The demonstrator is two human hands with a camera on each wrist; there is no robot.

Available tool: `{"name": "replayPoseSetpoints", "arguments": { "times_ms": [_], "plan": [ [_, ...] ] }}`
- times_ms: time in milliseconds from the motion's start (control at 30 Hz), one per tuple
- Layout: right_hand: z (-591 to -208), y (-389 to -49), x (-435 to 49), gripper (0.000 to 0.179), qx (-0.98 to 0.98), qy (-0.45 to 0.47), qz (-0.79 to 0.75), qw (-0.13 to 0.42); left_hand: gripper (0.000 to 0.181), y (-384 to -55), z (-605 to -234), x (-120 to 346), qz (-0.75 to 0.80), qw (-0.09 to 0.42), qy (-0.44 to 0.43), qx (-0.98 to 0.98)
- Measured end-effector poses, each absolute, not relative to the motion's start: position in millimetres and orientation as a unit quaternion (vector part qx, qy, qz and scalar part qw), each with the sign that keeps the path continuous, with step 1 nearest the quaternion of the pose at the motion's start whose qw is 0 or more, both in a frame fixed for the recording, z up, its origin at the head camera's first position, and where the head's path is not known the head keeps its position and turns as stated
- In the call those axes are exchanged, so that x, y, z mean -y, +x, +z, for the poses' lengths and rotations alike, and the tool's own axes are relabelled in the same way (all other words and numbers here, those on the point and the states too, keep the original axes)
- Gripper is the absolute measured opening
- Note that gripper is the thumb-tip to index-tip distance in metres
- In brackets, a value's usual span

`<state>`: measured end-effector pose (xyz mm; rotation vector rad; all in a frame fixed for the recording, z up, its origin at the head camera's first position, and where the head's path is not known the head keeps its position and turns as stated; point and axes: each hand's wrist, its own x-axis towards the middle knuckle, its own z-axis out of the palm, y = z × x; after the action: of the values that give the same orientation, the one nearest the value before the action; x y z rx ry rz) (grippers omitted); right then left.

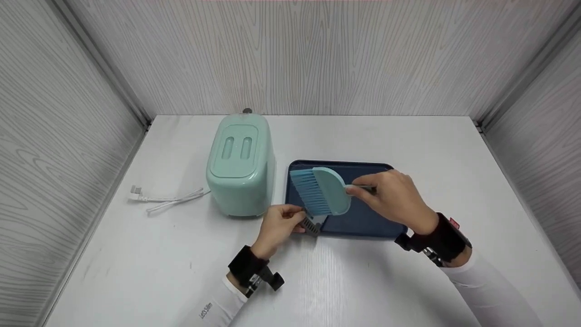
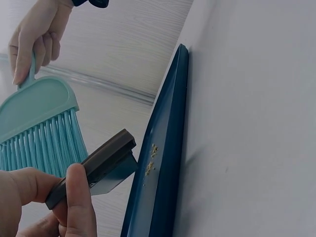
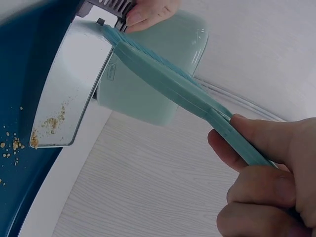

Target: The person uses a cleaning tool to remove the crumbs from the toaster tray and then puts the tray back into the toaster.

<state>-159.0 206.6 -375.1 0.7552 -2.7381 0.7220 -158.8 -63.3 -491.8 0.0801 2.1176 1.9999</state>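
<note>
Nearest, at the bottom of the head view, two white sleeves [image 1: 218,305] end in black wrist straps [image 1: 246,264]. Just beyond, at lower centre, the left hand [image 1: 278,228] pinches the dark grey, slotted plastic handle [image 1: 310,226] of a shallow, shiny metal plate [image 3: 74,81] between thumb and fingers. Right of centre, the right hand [image 1: 396,196] grasps the handle of a pale teal plastic hand brush [image 1: 335,190], its thumb and fingers closed round it. The brush head is near the middle of the frame, its blue bristles [image 1: 310,191] pointing left and their lower end close to the handle end of the metal plate; whether they touch cannot be told. Small yellowish-brown crumbs [image 3: 53,122] lie at the other end of the plate in the right wrist view. Beneath the brush and plate, a dark blue rectangular tray [image 1: 363,223] with a raised rim rests on the white desk [image 1: 131,268], and more crumbs are scattered inside it at the left edge of the right wrist view. Left of centre in the head view, a glossy mint-green toaster [image 1: 241,191] stands upright, two oblong recesses in its top. Farther left lies a white cord [image 1: 169,199]. Grey wood-grain panels [image 1: 308,59] rise behind and at both sides.
</note>
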Motion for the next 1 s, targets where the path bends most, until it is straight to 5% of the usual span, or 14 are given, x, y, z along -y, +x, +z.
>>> {"name": "replayPoseSetpoints", "arguments": {
  "times_ms": [1000],
  "plan": [
    [-386.3, -170.8, -211.2, 0.018, 0.940, 0.238, 0.203, 0.135, 0.024, -157.8, -490.2, 60.3, 0.689, 0.107, 0.021, -0.717]
  ]
}}
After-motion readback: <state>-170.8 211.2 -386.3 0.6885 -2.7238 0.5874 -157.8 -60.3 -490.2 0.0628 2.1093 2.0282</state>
